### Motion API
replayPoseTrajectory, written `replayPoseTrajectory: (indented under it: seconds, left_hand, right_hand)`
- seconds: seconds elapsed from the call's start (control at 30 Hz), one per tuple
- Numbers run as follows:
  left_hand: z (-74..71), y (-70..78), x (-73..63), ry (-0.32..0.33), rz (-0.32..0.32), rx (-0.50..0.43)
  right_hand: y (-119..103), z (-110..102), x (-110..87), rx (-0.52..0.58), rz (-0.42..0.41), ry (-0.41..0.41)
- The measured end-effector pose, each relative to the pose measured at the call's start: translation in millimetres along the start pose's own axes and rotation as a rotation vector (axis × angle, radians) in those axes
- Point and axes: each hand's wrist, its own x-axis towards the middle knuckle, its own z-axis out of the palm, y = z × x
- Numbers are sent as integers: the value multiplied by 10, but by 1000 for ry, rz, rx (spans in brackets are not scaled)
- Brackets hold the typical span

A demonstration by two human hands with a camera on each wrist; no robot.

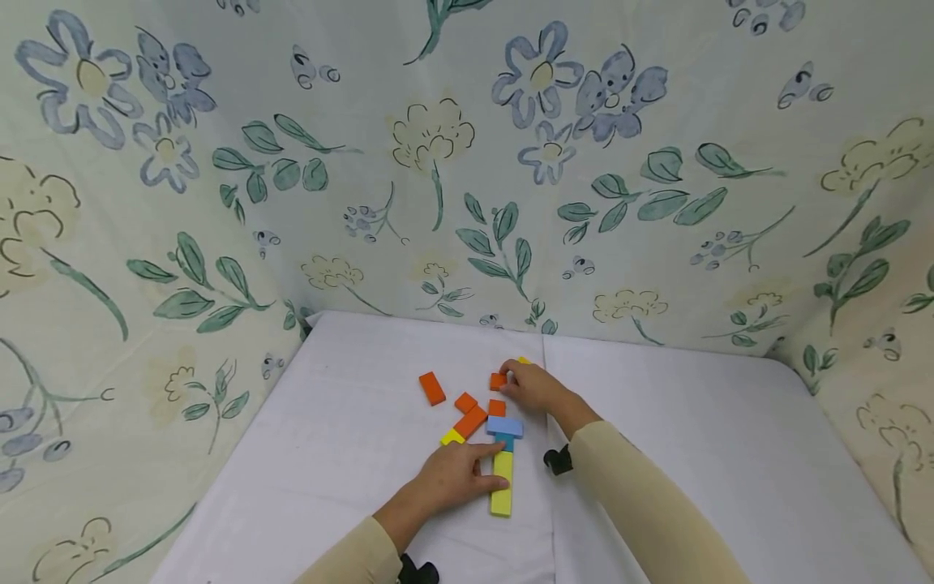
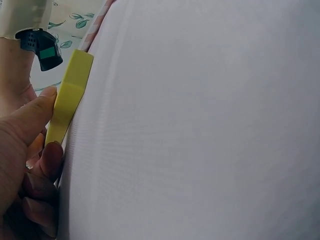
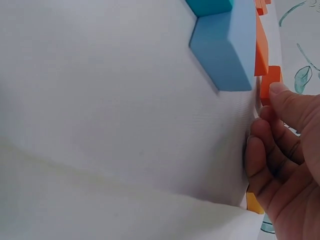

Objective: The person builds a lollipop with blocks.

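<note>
My left hand rests beside a long yellow block, thumb on it and index finger reaching to a teal block at its far end. In the left wrist view, thumb and finger hold the yellow block along its side. Beyond the teal block lies a light blue block set crosswise, then a small orange block. A little farther out, my right hand pinches another small orange block. The right wrist view shows the thumb on that orange block, low over the cloth.
Left of the row lie an orange block, a small orange block, and an orange block joined to a yellow one. Another yellow block peeks out behind the right hand. White cloth covers the table; a floral curtain hangs behind.
</note>
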Motion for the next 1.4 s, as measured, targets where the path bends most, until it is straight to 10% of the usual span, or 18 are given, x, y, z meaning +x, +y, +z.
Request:
replayPoseTrajectory:
  seconds: [1.4]
  left_hand:
    - [-18,22,-14,12,18,7]
  right_hand:
    - [331,68,-369,131,11,1]
